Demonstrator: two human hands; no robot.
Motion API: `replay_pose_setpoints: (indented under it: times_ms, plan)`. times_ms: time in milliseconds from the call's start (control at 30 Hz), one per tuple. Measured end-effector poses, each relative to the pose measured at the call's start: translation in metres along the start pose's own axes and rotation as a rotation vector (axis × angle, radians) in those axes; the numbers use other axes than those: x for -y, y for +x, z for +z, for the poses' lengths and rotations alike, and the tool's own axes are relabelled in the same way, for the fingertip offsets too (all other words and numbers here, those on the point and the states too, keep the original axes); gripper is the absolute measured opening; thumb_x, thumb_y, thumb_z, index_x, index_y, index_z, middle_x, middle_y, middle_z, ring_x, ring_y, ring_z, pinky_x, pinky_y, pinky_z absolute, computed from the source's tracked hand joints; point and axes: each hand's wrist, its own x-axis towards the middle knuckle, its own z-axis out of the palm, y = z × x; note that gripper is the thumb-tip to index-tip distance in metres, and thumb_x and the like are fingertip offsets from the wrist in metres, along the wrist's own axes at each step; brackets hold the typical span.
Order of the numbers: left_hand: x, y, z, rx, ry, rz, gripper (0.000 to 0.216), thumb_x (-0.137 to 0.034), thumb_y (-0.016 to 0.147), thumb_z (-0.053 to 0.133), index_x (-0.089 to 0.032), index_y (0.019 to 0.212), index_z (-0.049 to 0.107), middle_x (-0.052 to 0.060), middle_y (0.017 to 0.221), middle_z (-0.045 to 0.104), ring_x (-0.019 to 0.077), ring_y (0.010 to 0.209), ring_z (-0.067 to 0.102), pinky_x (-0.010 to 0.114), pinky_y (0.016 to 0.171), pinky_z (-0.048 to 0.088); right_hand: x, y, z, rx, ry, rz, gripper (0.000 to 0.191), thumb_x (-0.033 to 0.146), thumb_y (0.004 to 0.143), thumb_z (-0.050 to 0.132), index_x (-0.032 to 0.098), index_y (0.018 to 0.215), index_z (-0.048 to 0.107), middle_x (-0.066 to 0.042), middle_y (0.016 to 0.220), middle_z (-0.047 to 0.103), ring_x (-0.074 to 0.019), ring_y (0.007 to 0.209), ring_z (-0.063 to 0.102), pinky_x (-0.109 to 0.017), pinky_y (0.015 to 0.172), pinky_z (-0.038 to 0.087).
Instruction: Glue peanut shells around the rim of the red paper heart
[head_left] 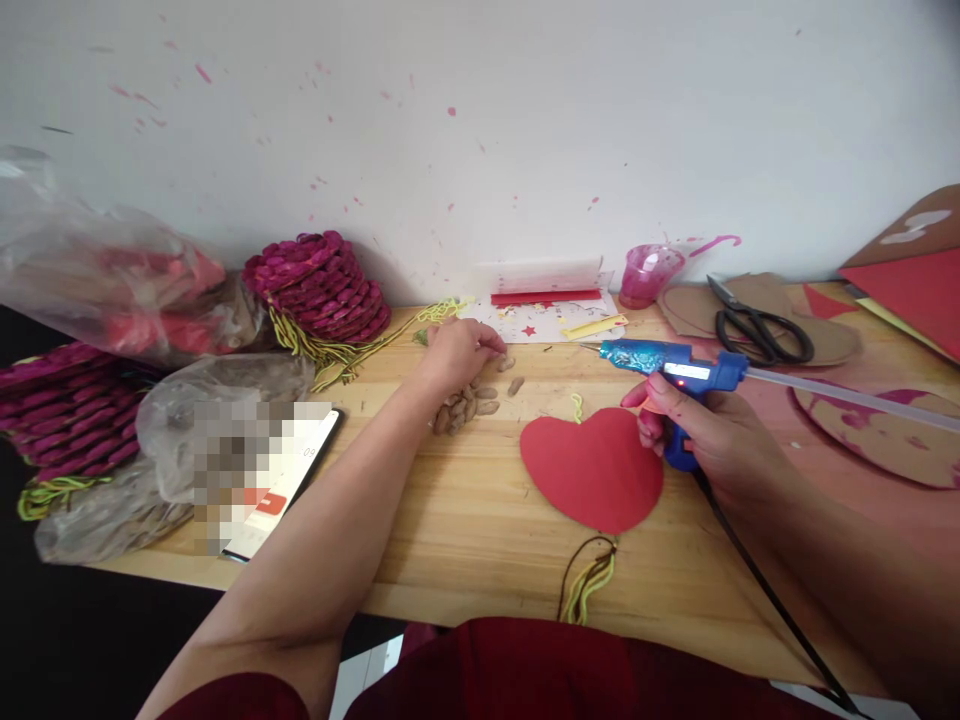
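Note:
My right hand (697,425) is wrapped around the grip of a blue hot glue gun (667,365), its nozzle pointing left and a long glue stick (847,395) coming out of the back. Below it lies a red paper heart (592,470) with a yellow yarn loop on top and a yellow and brown tassel (592,585) at its lower tip. Beyond the small pile of peanuts (461,408), my left hand (457,355) has its fingers closed, the tips at a pale peanut (507,364).
Magenta rolled bundles with yellow yarn (322,290) and plastic bags (127,280) stand left, near a phone (300,480). At the back are a white paper sheet (487,322), a pink-stained cup (649,275) and black scissors (761,330) on cardboard. The glue gun's cord (765,570) runs toward me.

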Motion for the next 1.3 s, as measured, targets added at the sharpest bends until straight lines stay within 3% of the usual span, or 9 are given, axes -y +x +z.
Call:
replay_pose_setpoints:
  times_ms: [133, 300, 467, 533, 700, 867, 1067, 1200, 1300]
  plan:
    - [0.003, -0.006, -0.012, 0.034, -0.053, 0.016, 0.019, -0.019, 0.084, 0.064, -0.026, 0.092, 0.081, 0.003, 0.092, 0.079, 0.0234, 0.096, 0.069, 0.038, 0.094, 0.046, 0.002, -0.002, 0.001, -0.002, -0.005, 0.002, 0.044, 0.062, 0.073, 0.079, 0.019, 0.076, 0.072, 0.001, 0.057, 0.058, -0.0122, 0.052, 0.054, -0.023, 0.049, 0.040]
    - [0.012, -0.013, -0.036, -0.141, -0.062, -0.080, 0.044, -0.047, 0.096, 0.048, -0.018, 0.083, 0.080, 0.006, 0.077, 0.077, 0.0214, 0.075, 0.067, 0.035, 0.080, 0.049, 0.009, -0.007, 0.006, -0.068, -0.006, 0.014, 0.042, 0.060, 0.075, 0.078, 0.018, 0.075, 0.071, 0.000, 0.059, 0.058, -0.0114, 0.054, 0.052, -0.022, 0.050, 0.040]
    - [0.023, -0.016, -0.044, -0.291, -0.150, 0.005, 0.037, -0.024, 0.090, 0.055, -0.019, 0.123, 0.072, 0.004, 0.090, 0.078, 0.0175, 0.082, 0.068, 0.030, 0.085, 0.048, 0.009, -0.007, 0.006, -0.072, -0.013, 0.022, 0.044, 0.062, 0.073, 0.078, 0.019, 0.076, 0.072, 0.000, 0.058, 0.057, -0.0128, 0.054, 0.052, -0.024, 0.050, 0.040]
    - [0.025, -0.016, -0.043, -0.329, -0.165, 0.012, 0.034, -0.025, 0.089, 0.058, -0.018, 0.118, 0.074, 0.004, 0.089, 0.078, 0.0171, 0.080, 0.068, 0.028, 0.083, 0.048, 0.008, -0.006, 0.004, -0.071, -0.014, 0.026, 0.043, 0.062, 0.072, 0.079, 0.020, 0.076, 0.072, -0.001, 0.058, 0.056, -0.0136, 0.054, 0.053, -0.025, 0.049, 0.040]
    - [0.025, -0.016, -0.042, -0.263, -0.119, -0.060, 0.044, -0.049, 0.094, 0.053, -0.017, 0.075, 0.077, 0.005, 0.065, 0.073, 0.0178, 0.063, 0.064, 0.028, 0.066, 0.047, 0.006, -0.004, 0.003, -0.070, -0.012, 0.010, 0.037, 0.059, 0.072, 0.080, 0.022, 0.075, 0.073, -0.001, 0.059, 0.056, -0.0147, 0.055, 0.052, -0.026, 0.049, 0.042]
    - [0.024, -0.015, -0.038, -0.284, -0.138, 0.005, 0.026, -0.027, 0.091, 0.056, -0.019, 0.101, 0.078, 0.004, 0.084, 0.078, 0.0176, 0.077, 0.069, 0.026, 0.074, 0.049, 0.005, -0.004, 0.002, -0.072, -0.007, 0.022, 0.036, 0.058, 0.074, 0.079, 0.022, 0.077, 0.073, -0.001, 0.059, 0.056, -0.0135, 0.055, 0.052, -0.024, 0.050, 0.042]
    - [0.011, -0.016, -0.026, -0.168, -0.064, -0.007, 0.037, -0.043, 0.092, 0.058, -0.018, 0.070, 0.075, 0.004, 0.067, 0.074, 0.0176, 0.063, 0.064, 0.029, 0.067, 0.047, 0.008, -0.005, 0.003, -0.075, 0.001, 0.030, 0.041, 0.061, 0.073, 0.078, 0.021, 0.076, 0.073, 0.000, 0.058, 0.056, -0.0130, 0.054, 0.053, -0.024, 0.049, 0.040]
    - [0.007, -0.014, -0.013, -0.102, -0.078, 0.137, 0.024, -0.021, 0.091, 0.054, -0.019, 0.094, 0.078, 0.005, 0.091, 0.079, 0.0193, 0.084, 0.069, 0.030, 0.080, 0.049, 0.009, -0.006, 0.005, -0.067, 0.004, 0.050, 0.042, 0.062, 0.074, 0.077, 0.020, 0.077, 0.072, 0.001, 0.057, 0.055, -0.0120, 0.054, 0.052, -0.023, 0.050, 0.039]
    - [0.006, -0.013, -0.004, -0.045, -0.004, 0.212, 0.025, -0.011, 0.085, 0.056, -0.021, 0.093, 0.078, 0.006, 0.097, 0.078, 0.0224, 0.097, 0.067, 0.035, 0.091, 0.048, 0.011, -0.008, 0.007, -0.082, 0.010, 0.048, 0.042, 0.061, 0.074, 0.077, 0.020, 0.076, 0.071, 0.001, 0.058, 0.056, -0.0115, 0.055, 0.052, -0.023, 0.051, 0.040]
